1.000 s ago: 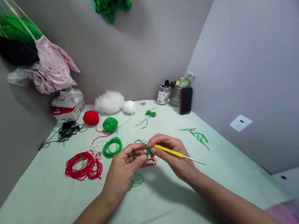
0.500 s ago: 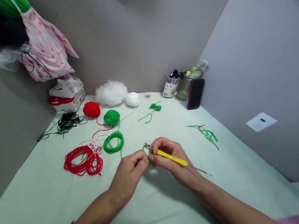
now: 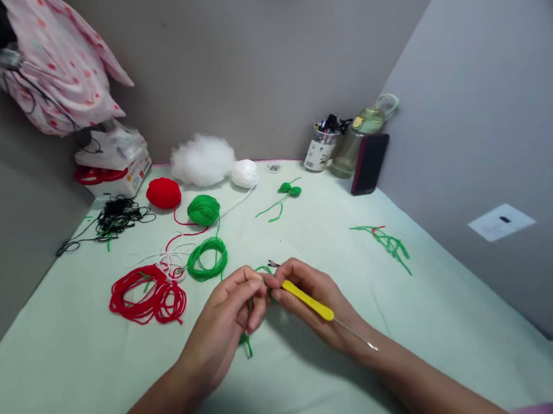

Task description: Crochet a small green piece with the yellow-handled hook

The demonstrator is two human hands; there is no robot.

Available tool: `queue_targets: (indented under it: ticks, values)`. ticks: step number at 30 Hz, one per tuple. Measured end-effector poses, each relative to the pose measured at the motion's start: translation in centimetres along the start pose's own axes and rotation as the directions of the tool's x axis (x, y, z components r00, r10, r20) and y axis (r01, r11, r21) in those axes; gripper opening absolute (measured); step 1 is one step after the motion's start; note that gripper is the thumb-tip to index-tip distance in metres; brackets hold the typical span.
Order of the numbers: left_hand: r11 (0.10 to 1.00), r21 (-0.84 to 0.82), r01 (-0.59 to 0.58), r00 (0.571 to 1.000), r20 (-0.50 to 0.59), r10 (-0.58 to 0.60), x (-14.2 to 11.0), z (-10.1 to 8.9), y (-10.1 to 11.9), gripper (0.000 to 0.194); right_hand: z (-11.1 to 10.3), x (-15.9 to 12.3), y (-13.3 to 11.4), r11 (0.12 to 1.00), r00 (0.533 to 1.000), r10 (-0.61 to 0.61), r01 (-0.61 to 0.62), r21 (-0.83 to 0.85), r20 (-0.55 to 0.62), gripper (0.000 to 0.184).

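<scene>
Near the middle of the table, my two hands meet at their fingertips. In my right hand [image 3: 315,299] is a double-ended crochet hook with a yellow handle [image 3: 308,301]; one metal tip points back toward my wrist, the other shows just past the fingers. Pinched in my left hand [image 3: 223,324] is green yarn [image 3: 246,345], with a short end hanging below the curled fingers. The fingers hide most of the yarn between the hands. Just beyond my left hand lies a green yarn coil [image 3: 207,260], and a green yarn ball [image 3: 204,210] sits behind it.
A red yarn coil [image 3: 134,298], a red ball [image 3: 163,193] and tangled black yarn [image 3: 119,216] lie left. White stuffing [image 3: 203,160] and a white ball [image 3: 244,174] are at the back. Right stand a pen cup [image 3: 318,155], a bottle [image 3: 345,156] and a phone [image 3: 371,164]; green pieces [image 3: 386,244] lie nearer.
My left hand has turned, its fingers curling more, and a green yarn end now hangs beneath it. The hook's handle has tilted more steeply downward. The whole view has shifted slightly.
</scene>
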State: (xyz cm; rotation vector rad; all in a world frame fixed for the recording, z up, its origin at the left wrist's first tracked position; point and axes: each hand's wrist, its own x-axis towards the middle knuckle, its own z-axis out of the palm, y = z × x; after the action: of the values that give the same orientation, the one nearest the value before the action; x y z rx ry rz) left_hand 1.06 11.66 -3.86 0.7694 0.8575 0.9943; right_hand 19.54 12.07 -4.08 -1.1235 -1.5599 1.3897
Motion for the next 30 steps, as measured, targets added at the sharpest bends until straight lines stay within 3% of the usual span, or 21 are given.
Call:
queue_targets:
  ticks: [5, 11, 16, 20, 24, 30]
  values:
    - [1.0, 0.018, -0.005, 0.998, 0.068, 0.004, -1.6, 0.3, -0.9, 0.026, 1.6, -1.4, -0.3, 1.0, 0.999, 0.027, -0.028, 0.012, 0.039, 0.024]
    - [1.0, 0.02, -0.015, 0.993, 0.119, 0.013, -3.4, -1.3, -0.7, 0.029, 1.7, -3.4, -0.9, 0.999, 0.998, 0.009, -0.013, 0.053, 0.068, 0.023]
    - [0.997, -0.019, -0.073, 0.995, 0.07, 0.074, -3.3, -2.0, -0.5, 0.018, 1.3, -2.6, 0.3, 0.993, 0.994, -0.003, -0.01, 0.115, 0.11, 0.034]
    - [0.983, -0.158, -0.098, 0.995, 0.017, 0.102, -2.9, -1.4, -1.1, 0.018, 1.6, -1.9, 1.3, 0.984, 0.987, -0.038, 0.009, 0.179, 0.156, 0.045]
    - [0.956, -0.29, -0.048, 0.999, -0.024, 0.043, -2.7, -0.6, -1.3, 0.032, 2.0, -2.3, 1.0, 0.978, 0.984, -0.033, -0.004, 0.21, 0.173, 0.037]
    - [0.935, -0.349, 0.056, 0.995, -0.063, -0.083, -2.3, -0.4, -1.0, 0.044, 2.6, -2.7, 0.1, 0.967, 0.982, 0.078, -0.117, 0.226, 0.173, 0.027]
